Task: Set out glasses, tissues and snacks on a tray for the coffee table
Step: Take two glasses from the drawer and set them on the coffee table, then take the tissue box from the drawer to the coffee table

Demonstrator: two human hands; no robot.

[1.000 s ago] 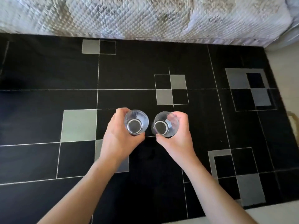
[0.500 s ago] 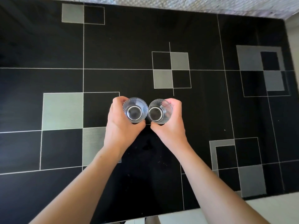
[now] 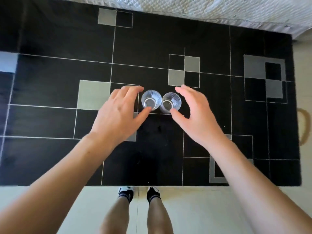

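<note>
Head view showed our left hand (image 3: 118, 114) and right hand (image 3: 194, 114) with fingers spread and relaxed, holding nothing; whether either thumb brushed glass, we could not tell. Between the hands, the left glass (image 3: 151, 102) and right glass (image 3: 172, 103) stood upright, rims touching or nearly so, near the middle of the black patterned surface (image 3: 50, 48), well away from its edges. We judged they were paired there to be loaded together; no tray showed.

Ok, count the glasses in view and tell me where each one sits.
2. The left glass stands on the black patterned surface by the left hand; the right glass stands beside it, by the right hand.
</note>
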